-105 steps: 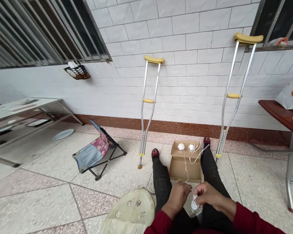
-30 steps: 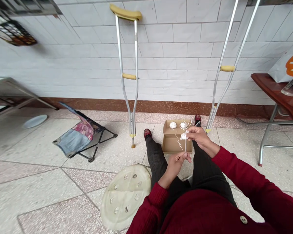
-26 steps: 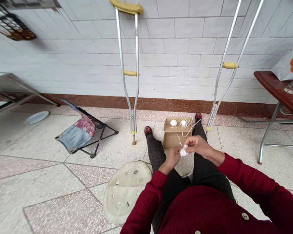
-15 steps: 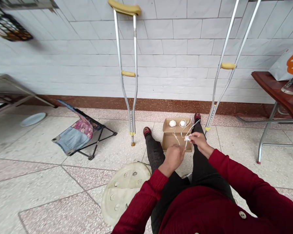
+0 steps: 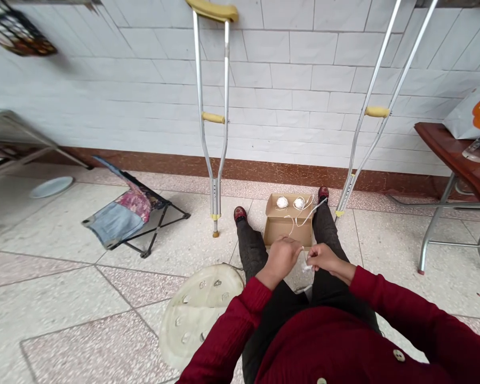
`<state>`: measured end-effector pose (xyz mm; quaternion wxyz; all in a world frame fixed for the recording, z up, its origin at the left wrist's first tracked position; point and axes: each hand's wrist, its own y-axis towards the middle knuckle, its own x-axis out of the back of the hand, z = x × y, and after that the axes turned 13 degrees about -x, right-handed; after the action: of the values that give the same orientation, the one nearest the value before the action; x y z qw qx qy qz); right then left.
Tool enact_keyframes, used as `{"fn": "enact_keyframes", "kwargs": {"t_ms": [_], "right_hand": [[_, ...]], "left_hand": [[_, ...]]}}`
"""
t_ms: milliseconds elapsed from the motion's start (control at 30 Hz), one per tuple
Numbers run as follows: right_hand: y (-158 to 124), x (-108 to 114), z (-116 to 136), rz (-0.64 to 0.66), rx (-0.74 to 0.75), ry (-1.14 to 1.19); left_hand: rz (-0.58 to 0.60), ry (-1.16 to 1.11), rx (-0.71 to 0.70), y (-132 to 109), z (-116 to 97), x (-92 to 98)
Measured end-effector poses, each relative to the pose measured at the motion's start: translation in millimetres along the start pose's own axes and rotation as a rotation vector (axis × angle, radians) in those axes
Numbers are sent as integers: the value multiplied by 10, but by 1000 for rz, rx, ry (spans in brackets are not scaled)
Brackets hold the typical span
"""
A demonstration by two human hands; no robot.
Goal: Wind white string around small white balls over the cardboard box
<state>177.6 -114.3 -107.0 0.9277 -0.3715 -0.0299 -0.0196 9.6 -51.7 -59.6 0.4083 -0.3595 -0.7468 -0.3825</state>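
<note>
I sit with my legs stretched out on the tiled floor. My left hand (image 5: 280,257) and my right hand (image 5: 323,258) are close together above my knees, both pinched shut. A thin white string (image 5: 291,230) runs from my left fingers up into an open cardboard box (image 5: 287,230) between my shins. My right fingers hold a small white wad of wound string (image 5: 306,265). Two white balls of string (image 5: 290,202) lie side by side at the far end of the box.
Two metal crutches (image 5: 214,122) (image 5: 374,112) lean on the tiled wall ahead. A folding cloth stool (image 5: 124,216) lies tipped at the left, and a pale round plastic stool top (image 5: 198,312) is by my left thigh. A brown table (image 5: 460,165) stands at the right.
My right hand came down from in front of the box to beside my left hand. The two hands have drawn close together, low over my knees.
</note>
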Motion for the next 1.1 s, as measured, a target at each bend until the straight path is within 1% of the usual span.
{"fn": "enact_keyframes", "kwargs": {"t_ms": [33, 100, 167, 233, 300, 400, 433, 467, 533, 567, 633, 667, 700, 733, 800, 833, 867, 933, 1000, 1067, 1100], "right_hand": [[109, 12, 50, -74, 33, 40], [261, 25, 233, -205, 140, 168], [285, 18, 447, -265, 250, 322], [175, -3, 603, -225, 313, 428], [-32, -20, 650, -88, 343, 415], [-384, -9, 533, 169, 284, 201], [-480, 3, 468, 226, 249, 119], [-552, 17, 401, 256, 221, 48], [-609, 44, 281, 268, 194, -46], [-589, 56, 234, 275, 181, -77], [-462, 77, 179, 274, 151, -132], [-368, 86, 174, 246, 142, -153], [-267, 97, 187, 188, 146, -156], [-172, 109, 220, 102, 163, -128], [-40, 129, 349, -81, 224, 29], [-20, 134, 440, -139, 262, 129], [-35, 134, 544, -166, 306, 220], [-159, 112, 756, -153, 412, 337], [-362, 69, 917, -115, 506, 395], [-575, 26, 967, -35, 513, 398], [-669, 11, 943, 39, 472, 355]], "left_hand": [[16, 33, -11, 20, -57, -14], [28, 66, 24, 23, -150, -62], [26, 39, 105, -16, -193, -117], [29, -39, 163, -81, -178, -164], [42, -119, 174, -151, -118, -196], [59, -158, 150, -221, 9, -193], [61, -149, 134, -227, 46, -174], [56, -132, 118, -223, 73, -145], [30, -78, 97, -185, 85, -65], [10, -42, 94, -156, 67, -20], [-18, 36, 86, -93, -14, 59], [-17, 74, 73, -67, -70, 87], [-9, 109, 57, -50, -131, 106], [2, 137, 45, -45, -191, 115], [11, 148, 57, -71, -298, 115], [-3, 124, 86, -99, -340, 112], [-27, 77, 122, -132, -372, 109], [-82, -79, 166, -197, -409, 108], [-112, -262, 148, -240, -408, 103], [-112, -397, 120, -252, -368, 86], [-108, -431, 122, -248, -336, 75]]}}
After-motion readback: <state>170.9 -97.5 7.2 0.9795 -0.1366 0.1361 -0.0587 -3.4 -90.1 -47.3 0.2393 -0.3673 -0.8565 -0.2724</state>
